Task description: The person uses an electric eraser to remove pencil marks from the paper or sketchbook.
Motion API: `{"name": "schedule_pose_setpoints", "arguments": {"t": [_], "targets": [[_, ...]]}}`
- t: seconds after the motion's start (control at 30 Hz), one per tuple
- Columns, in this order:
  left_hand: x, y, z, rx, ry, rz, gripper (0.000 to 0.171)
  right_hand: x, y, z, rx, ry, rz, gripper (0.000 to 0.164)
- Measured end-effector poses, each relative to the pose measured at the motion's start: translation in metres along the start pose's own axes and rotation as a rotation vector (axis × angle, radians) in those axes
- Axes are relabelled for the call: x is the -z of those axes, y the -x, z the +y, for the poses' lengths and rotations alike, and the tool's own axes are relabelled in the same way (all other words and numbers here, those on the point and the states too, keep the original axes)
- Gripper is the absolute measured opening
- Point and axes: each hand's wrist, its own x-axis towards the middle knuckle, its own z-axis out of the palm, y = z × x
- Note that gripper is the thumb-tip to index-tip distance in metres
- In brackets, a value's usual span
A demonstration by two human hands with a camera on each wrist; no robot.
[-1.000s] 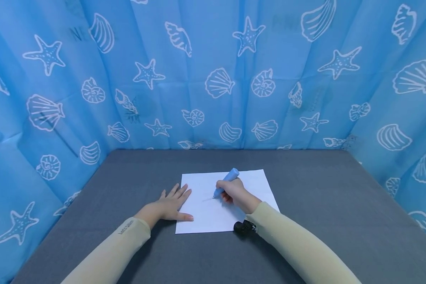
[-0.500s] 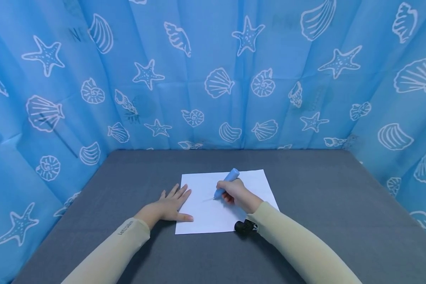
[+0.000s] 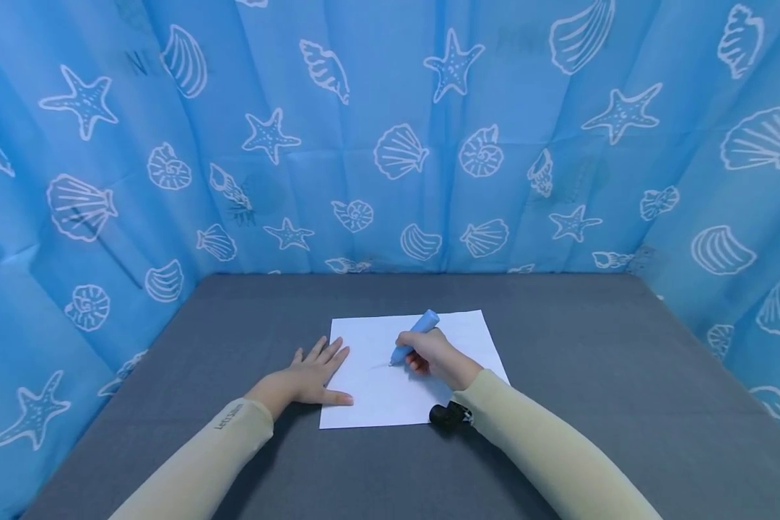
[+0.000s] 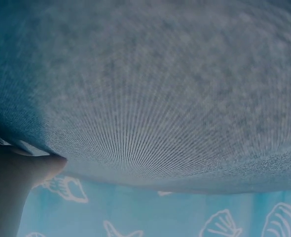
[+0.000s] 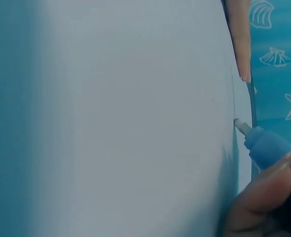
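A white sheet of paper (image 3: 364, 408) lies on the table. Over its left edge my left hand (image 3: 308, 378) rests with fingers spread, the thumb reaching onto the sheet. My right hand (image 3: 434, 354) grips a thick blue marker (image 3: 424, 323), tilted with its back end up to the right. The narrow tip of the marker (image 5: 268, 147) meets the paper in the right wrist view, fingers curled round the barrel. A faint thin line runs left from the tip in the head view. Only the thumb side of the left hand (image 4: 17, 180) shows in the left wrist view.
Dark grey cloth covers the table (image 3: 578, 347) on all sides of the sheet. A blue curtain (image 3: 390, 195) with white shells and starfish hangs behind and at both sides. A small black wrist camera (image 3: 447, 417) hangs under the right sleeve, by the paper's near edge.
The marker tip has shifted a few pixels, slightly toward me, with the right hand keeping its grip. The left hand stays in place on the sheet's edge.
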Motion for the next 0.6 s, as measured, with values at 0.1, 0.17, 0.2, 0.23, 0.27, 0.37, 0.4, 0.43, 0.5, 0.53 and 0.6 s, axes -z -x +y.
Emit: {"name": "schedule_pose_setpoints", "arguments": {"t": [0.1, 0.17, 0.2, 0.23, 0.27, 0.37, 0.4, 0.43, 0.5, 0.53, 0.6], "targets": [[-0.0016, -0.0033, 0.002, -0.004, 0.005, -0.003, 0.102, 0.0043, 0.0001, 0.0029, -0.01, -0.018, -0.017, 0.02], [-0.0006, -0.0026, 0.0018, -0.004, 0.005, -0.003, 0.102, 0.0047, -0.0005, 0.0034, -0.013, -0.045, -0.029, 0.021], [-0.0005, -0.0028, 0.0018, -0.004, 0.004, -0.003, 0.103, 0.0053, -0.0006, 0.0037, -0.014, -0.054, -0.031, 0.022], [-0.0004, -0.003, 0.0017, -0.005, 0.004, -0.004, 0.103, 0.006, -0.0007, 0.0041, -0.014, -0.063, -0.033, 0.023], [-0.0005, -0.0032, 0.0017, -0.006, 0.001, -0.003, 0.103, 0.0068, -0.0005, 0.0043, -0.015, -0.075, -0.034, 0.023], [-0.0017, -0.0044, 0.0006, -0.003, -0.002, -0.009, 0.104, 0.0082, 0.0, 0.0048, -0.015, -0.096, -0.034, 0.025], [-0.0021, -0.0045, 0.0001, -0.001, -0.002, -0.012, 0.104, 0.0082, -0.0001, 0.0052, -0.013, -0.095, -0.037, 0.025], [-0.0025, -0.0045, -0.0004, -0.001, 0.0, -0.015, 0.105, 0.008, -0.0001, 0.0054, -0.012, -0.089, -0.038, 0.025], [-0.0027, -0.0043, -0.0011, 0.0, 0.003, -0.02, 0.105, 0.007, -0.0004, 0.0064, -0.013, -0.079, -0.043, 0.024], [-0.0026, -0.0039, -0.0013, 0.0, 0.005, -0.019, 0.106, 0.0064, -0.0005, 0.0069, -0.012, -0.077, -0.042, 0.023], [-0.0025, -0.0036, -0.0016, -0.003, 0.008, -0.018, 0.106, 0.0055, -0.0006, 0.0076, -0.005, -0.082, -0.034, 0.022]]}}
